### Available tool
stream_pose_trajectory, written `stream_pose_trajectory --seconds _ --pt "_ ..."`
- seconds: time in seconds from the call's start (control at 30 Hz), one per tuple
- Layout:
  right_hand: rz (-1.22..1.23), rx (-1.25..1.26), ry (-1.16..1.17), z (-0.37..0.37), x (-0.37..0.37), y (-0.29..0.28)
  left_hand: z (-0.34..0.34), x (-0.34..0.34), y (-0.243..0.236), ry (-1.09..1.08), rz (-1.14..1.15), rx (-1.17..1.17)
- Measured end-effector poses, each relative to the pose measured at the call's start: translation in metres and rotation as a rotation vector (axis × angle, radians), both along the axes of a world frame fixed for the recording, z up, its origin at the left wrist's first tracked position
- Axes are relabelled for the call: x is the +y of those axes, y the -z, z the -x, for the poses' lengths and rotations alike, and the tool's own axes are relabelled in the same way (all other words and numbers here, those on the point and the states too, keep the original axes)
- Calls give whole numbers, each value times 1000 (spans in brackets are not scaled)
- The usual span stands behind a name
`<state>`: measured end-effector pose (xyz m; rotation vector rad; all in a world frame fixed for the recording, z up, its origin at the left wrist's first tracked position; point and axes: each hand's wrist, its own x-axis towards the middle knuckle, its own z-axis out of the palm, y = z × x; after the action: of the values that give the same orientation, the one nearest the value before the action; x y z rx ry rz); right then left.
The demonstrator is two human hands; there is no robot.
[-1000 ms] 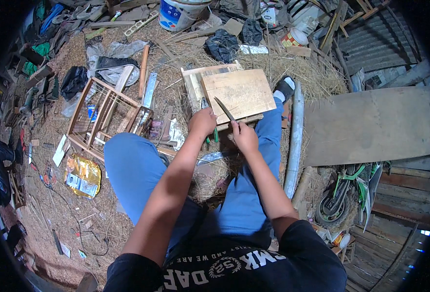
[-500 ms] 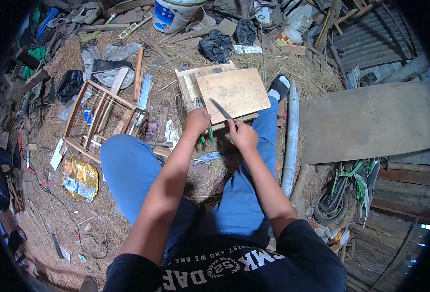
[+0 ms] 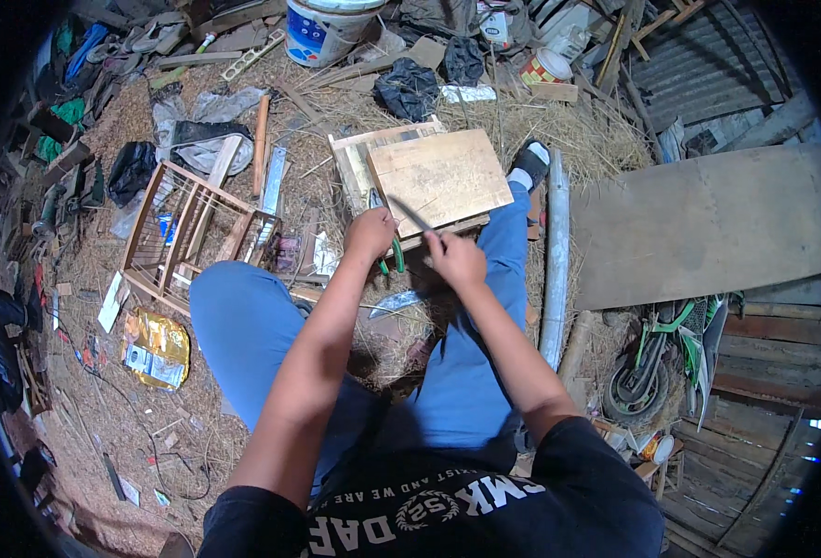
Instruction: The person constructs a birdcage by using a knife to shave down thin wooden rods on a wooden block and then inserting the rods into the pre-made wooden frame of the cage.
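Observation:
My right hand (image 3: 459, 262) is closed round the handle of a knife (image 3: 409, 213), whose dark blade points up and left over a pale wooden board (image 3: 443, 177). Beside the board's left edge, my left hand (image 3: 371, 232) has its fingers pinched together near the blade; what they hold is too small to make out. A pair of pliers with green handles (image 3: 398, 254) shows partly from behind that hand, its jaws by the board's edge. Under the board lies a slatted wooden piece (image 3: 355, 153), mostly covered.
A wooden cage frame (image 3: 187, 219) lies left of my knee, near a gold packet (image 3: 157, 349). A grey pole (image 3: 556, 260) runs along my right leg, with a large sheet (image 3: 708, 223) beyond it. A white bucket (image 3: 329, 33) stands at the back.
The knife has shifted slightly down and left, its blade now nearer my left hand. The whole view has moved a little. Both hands keep their grip.

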<state>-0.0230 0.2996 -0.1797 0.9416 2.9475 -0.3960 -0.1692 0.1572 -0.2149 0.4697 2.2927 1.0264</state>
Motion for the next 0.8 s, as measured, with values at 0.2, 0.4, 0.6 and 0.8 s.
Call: stream_pose_trajectory --seconds 0.2,0.4,0.6,0.8 --pt "68 48 112 2 15 5 -2 2 6 11 -25 46" --pt "11 46 119 7 22 -4 0 0 9 29 -14 64" --pt "78 61 175 3 26 -9 -1 -2 3 7 -5 49" --pt "-49 55 -86 -8 9 -2 0 -1 1 9 20 1"
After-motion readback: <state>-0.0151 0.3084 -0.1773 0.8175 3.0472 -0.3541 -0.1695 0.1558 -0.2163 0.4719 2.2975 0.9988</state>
